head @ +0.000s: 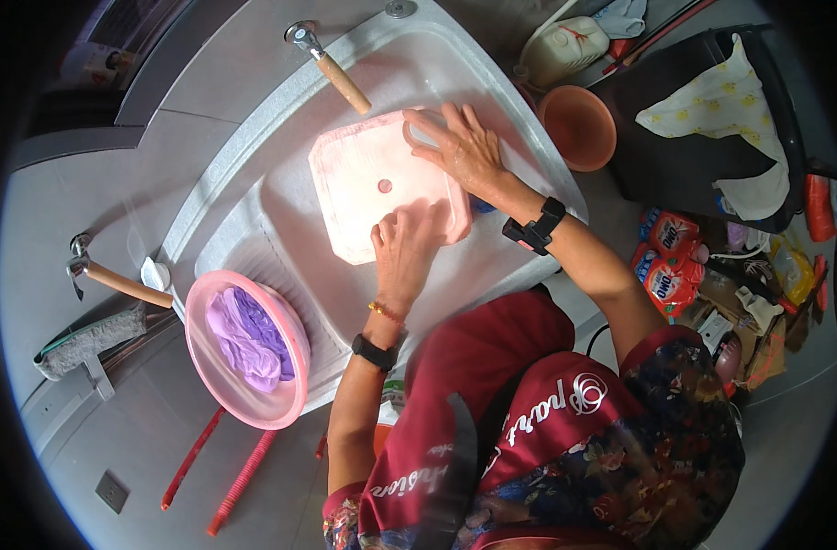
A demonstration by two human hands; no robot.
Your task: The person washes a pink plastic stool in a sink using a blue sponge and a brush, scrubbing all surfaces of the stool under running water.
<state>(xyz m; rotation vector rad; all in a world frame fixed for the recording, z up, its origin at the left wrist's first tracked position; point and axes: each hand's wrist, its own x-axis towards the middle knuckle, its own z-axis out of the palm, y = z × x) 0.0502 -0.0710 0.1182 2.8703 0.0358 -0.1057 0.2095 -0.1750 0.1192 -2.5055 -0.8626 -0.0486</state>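
A square pink plastic slab (353, 185) with cut corners and a round central hole lies face up in the grey stone-like laundry sink (288, 206). My right hand (463, 148) is at its far right corner. Between thumb and index finger it holds a pale, rounded object (424, 129); the fingers hide part of it, so I cannot tell what it is. My left hand (406, 247) rests on the slab's near edge, fingers spread over the top. A bit of something blue (484, 205) shows beneath the slab's right side.
A tap with a tan hose (343, 84) points into the sink; another tap hose (130, 283) hangs left. On the ribbed washboard (301, 302) stands a pink basin (197, 344) holding purple cloth (250, 337). Right are an orange bucket (576, 128), a black bin (638, 172) and detergent bags (669, 275).
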